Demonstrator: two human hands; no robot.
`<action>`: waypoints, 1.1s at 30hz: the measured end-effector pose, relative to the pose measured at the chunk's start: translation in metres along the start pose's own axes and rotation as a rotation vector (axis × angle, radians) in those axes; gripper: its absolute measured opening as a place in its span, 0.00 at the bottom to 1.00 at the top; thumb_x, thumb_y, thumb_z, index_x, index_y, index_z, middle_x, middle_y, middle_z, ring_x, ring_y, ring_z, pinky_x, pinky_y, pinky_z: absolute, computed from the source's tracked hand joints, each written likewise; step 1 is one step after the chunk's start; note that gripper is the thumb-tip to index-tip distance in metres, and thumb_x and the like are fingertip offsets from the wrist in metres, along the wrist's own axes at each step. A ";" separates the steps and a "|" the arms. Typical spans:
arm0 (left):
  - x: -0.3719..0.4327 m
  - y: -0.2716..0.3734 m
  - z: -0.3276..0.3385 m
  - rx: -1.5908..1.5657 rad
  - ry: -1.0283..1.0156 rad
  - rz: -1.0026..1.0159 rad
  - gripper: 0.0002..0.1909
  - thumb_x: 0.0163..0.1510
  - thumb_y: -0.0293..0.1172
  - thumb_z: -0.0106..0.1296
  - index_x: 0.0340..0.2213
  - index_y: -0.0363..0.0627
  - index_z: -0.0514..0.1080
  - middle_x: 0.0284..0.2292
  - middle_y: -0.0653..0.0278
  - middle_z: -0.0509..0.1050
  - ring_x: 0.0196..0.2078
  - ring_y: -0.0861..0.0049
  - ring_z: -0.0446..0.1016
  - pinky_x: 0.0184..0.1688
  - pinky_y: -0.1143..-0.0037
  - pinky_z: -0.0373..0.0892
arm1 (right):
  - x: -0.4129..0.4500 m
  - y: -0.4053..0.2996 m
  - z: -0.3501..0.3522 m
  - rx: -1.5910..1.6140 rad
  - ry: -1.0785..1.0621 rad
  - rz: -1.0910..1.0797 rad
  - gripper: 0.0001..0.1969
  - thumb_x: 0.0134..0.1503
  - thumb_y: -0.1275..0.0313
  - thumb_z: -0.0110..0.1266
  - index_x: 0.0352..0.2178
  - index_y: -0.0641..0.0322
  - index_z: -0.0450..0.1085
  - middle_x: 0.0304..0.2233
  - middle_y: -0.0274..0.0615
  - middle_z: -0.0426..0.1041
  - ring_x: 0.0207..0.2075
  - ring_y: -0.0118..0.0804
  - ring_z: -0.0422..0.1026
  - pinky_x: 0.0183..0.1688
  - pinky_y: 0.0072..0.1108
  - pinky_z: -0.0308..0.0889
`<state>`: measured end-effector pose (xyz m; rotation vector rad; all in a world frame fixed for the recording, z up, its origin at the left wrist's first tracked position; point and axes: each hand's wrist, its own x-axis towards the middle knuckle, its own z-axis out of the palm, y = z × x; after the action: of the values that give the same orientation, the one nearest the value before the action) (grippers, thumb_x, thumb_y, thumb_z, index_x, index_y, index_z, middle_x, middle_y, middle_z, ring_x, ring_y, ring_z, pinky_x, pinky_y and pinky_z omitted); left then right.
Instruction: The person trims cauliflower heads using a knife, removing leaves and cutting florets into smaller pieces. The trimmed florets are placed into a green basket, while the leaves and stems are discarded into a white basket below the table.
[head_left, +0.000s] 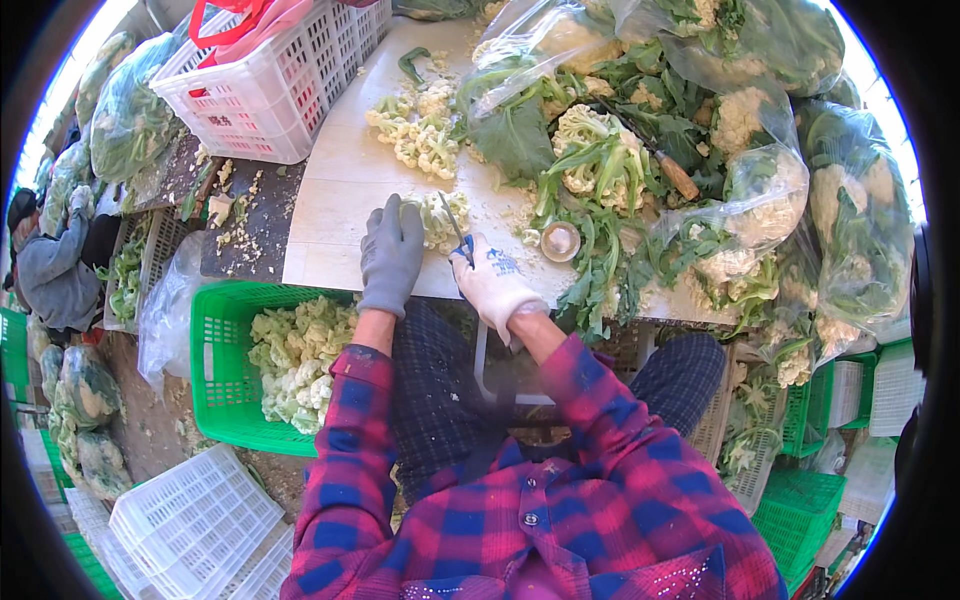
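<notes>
My left hand, in a grey glove, lies with its fingers stretched out against the left side of a cauliflower piece on the pale tabletop. Whether it grips the piece is hidden. A knife is in my right hand, which wears a white glove with blue print. Its blade points away from me and crosses in front of the cauliflower piece. Beyond lies a pile of cut cauliflower florets. To the right, a leafy cauliflower head rests among loose leaves.
A green crate of florets stands below the table's left edge. White crates stand at back left and lower left. Another wooden-handled knife and a small round dish lie right, near bagged cauliflowers. A person sits far left.
</notes>
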<state>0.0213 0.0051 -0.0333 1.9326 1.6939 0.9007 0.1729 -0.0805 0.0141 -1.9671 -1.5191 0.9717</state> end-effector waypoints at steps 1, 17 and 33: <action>-0.002 0.005 0.000 0.014 -0.020 0.000 0.29 0.62 0.49 0.41 0.56 0.41 0.67 0.51 0.38 0.69 0.51 0.43 0.70 0.53 0.56 0.66 | 0.007 0.005 0.001 -0.008 -0.003 0.000 0.21 0.63 0.58 0.43 0.46 0.68 0.64 0.41 0.66 0.74 0.46 0.64 0.71 0.49 0.42 0.65; 0.010 0.013 0.019 0.290 -0.158 -0.070 0.39 0.50 0.45 0.59 0.62 0.54 0.61 0.64 0.47 0.57 0.58 0.44 0.65 0.61 0.61 0.63 | 0.043 0.013 -0.034 0.639 -0.412 0.221 0.11 0.62 0.67 0.47 0.27 0.63 0.67 0.17 0.40 0.68 0.15 0.38 0.67 0.15 0.29 0.62; 0.034 -0.024 0.016 0.184 -0.201 0.113 0.36 0.48 0.30 0.58 0.60 0.56 0.63 0.61 0.63 0.64 0.63 0.64 0.62 0.64 0.66 0.60 | 0.065 0.012 -0.038 -0.351 -0.228 -0.274 0.21 0.63 0.59 0.44 0.46 0.69 0.67 0.42 0.64 0.75 0.45 0.63 0.73 0.49 0.43 0.67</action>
<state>0.0175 0.0439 -0.0542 2.1766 1.6119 0.5823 0.2184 -0.0196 0.0133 -1.8451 -2.1468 0.8804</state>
